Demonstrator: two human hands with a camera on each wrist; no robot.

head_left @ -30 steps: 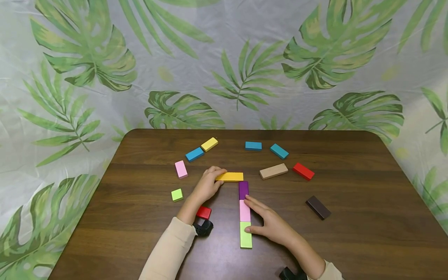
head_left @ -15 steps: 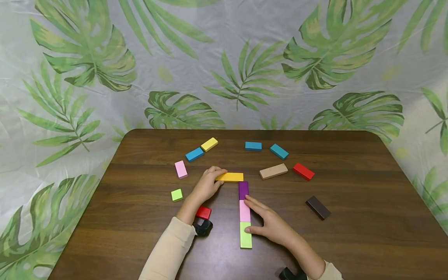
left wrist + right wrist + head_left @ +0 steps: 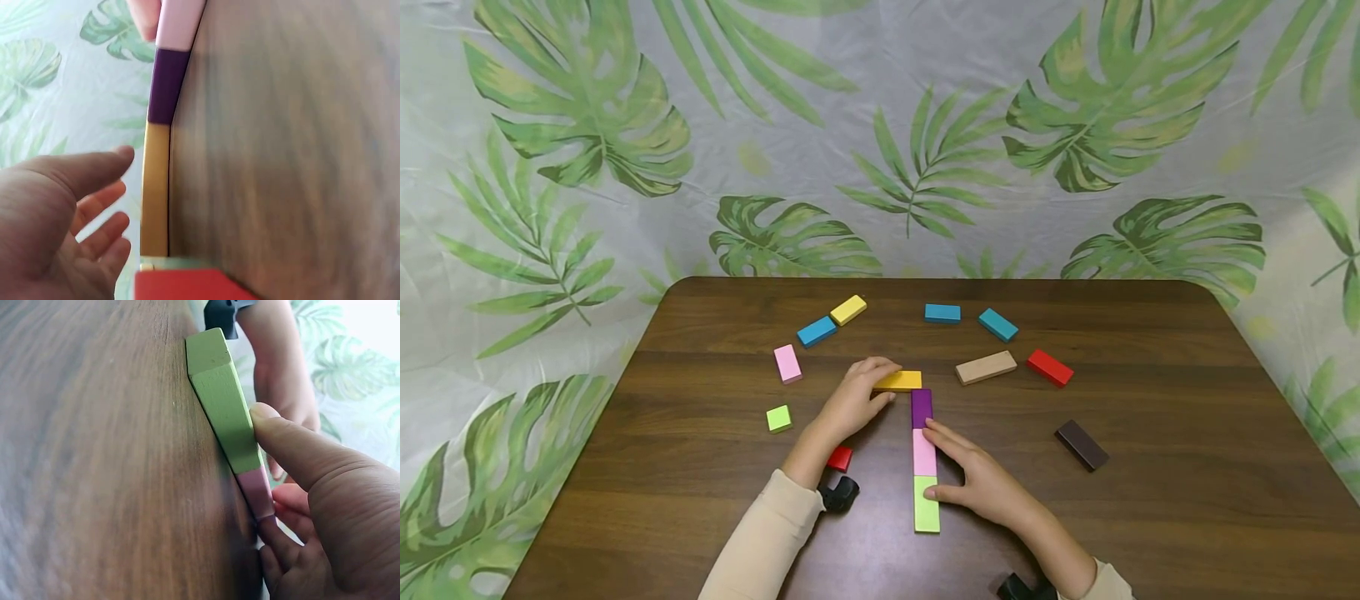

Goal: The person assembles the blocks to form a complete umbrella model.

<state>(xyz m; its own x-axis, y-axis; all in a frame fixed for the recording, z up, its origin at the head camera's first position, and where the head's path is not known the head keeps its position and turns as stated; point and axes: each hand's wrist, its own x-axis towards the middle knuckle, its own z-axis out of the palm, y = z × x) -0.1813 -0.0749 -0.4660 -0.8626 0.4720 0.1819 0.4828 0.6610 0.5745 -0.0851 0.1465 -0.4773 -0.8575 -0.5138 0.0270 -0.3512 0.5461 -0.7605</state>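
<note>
An orange-yellow block (image 3: 904,381) lies crosswise at the far end of a row on the dark wood table. That row runs toward the person: a purple block (image 3: 922,408), a pink block (image 3: 925,452) and a lime green block (image 3: 927,504). My left hand (image 3: 853,400) hovers over the left part of the orange-yellow block. In the left wrist view its thumb and fingers are spread, apart from the block (image 3: 155,194). My right hand (image 3: 981,479) rests along the row's right side, thumb on the green block (image 3: 222,406), fingertips near where pink meets purple.
Blue (image 3: 817,332), yellow (image 3: 848,310), pink (image 3: 787,363) and small green (image 3: 778,418) blocks lie to the left. A red block (image 3: 840,458) is partly under the left wrist. Toward the right are tan (image 3: 987,367), red (image 3: 1050,367), dark brown (image 3: 1082,445) and blue (image 3: 943,313) blocks.
My left hand has shifted slightly right over the orange-yellow block, covering more of its left end, and its thumb has moved right. The right hand and the row have stayed in place.
</note>
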